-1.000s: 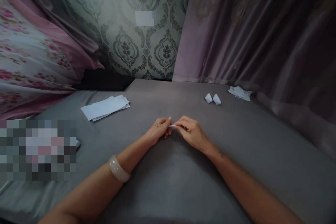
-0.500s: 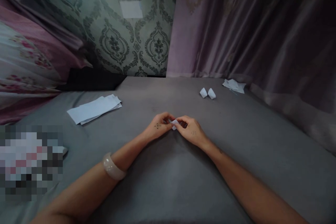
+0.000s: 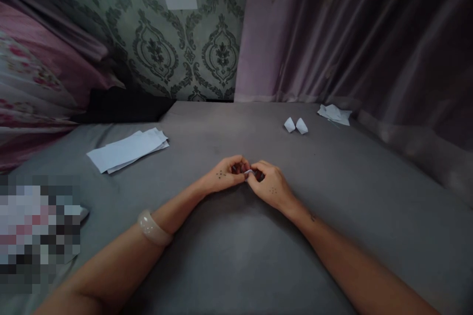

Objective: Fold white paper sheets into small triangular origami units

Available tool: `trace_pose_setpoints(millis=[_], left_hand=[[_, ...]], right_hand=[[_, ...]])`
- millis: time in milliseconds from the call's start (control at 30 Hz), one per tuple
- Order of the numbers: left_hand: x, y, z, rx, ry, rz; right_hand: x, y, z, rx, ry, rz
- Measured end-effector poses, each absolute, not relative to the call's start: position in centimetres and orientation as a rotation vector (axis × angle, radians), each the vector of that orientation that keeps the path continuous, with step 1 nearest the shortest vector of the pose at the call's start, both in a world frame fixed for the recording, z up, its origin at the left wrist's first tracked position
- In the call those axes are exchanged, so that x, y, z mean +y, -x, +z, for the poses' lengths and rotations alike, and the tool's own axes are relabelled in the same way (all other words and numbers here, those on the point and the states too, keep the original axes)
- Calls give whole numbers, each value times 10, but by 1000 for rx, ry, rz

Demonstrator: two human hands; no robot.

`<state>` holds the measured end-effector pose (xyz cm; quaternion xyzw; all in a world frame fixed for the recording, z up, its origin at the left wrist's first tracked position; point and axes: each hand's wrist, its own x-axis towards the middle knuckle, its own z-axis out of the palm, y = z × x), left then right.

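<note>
Between my two hands is a small piece of folded white paper [image 3: 249,172], mostly covered by the fingers. My left hand [image 3: 229,173] pinches it from the left, with thumb and fingertips pressed together. From the right, my right hand [image 3: 270,182] grips the same paper with its thumb and fingers. Beyond the hands, to the right, two small folded paper shapes [image 3: 289,125] stand side by side on the grey sheet [image 3: 236,246]. How the held paper is creased cannot be made out.
A stack of white paper strips [image 3: 129,150] lies at the left. Crumpled or torn paper pieces [image 3: 334,114] lie at the back right near the purple curtain [image 3: 306,29]. A black cloth [image 3: 125,106] lies at the back left, and a blurred-out patch [image 3: 37,231] covers something nearer.
The held paper shows less between my fingers, and my fingertips have shifted slightly around it. The whole view has tilted down a little; the other papers lie as before.
</note>
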<state>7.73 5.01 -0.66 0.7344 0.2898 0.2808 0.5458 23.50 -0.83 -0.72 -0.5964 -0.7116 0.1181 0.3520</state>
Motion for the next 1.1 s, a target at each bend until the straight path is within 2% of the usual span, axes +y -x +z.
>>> trace_pose_setpoints(millis=[600, 1100], left_hand=[[54, -67, 12, 629, -1865, 583], [55, -62, 8, 551, -2256, 626]], right_hand=[[-6, -239, -10, -1864, 1448, 339], [-7, -242, -8, -1846, 1437, 391]])
